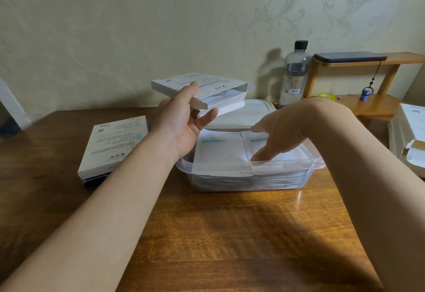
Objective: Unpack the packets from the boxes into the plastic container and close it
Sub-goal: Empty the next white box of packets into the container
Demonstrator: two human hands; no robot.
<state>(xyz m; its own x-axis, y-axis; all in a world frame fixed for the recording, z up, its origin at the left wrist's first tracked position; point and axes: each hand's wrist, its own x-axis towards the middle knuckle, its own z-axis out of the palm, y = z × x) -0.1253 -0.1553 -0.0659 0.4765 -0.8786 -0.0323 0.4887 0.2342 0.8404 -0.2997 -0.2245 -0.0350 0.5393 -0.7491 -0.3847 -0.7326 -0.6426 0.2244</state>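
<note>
My left hand [184, 122] holds a white box [202, 89] up above the table, thumb on top and fingers beneath; its right end is open and white packets show inside. Below stands a clear plastic container [253, 178] stacked with white packets [220, 149]. My right hand [282, 133] reaches into it from the right, fingers straight and pressing down on the top packets. The container's white lid [241, 117] lies just behind it.
Two stacked boxes [115, 147] lie on the wooden table [218, 234] at left. Opened boxes [411, 137] sit at the right edge. A water bottle [294, 73] and a small wooden shelf [358, 84] with a phone on top stand against the wall.
</note>
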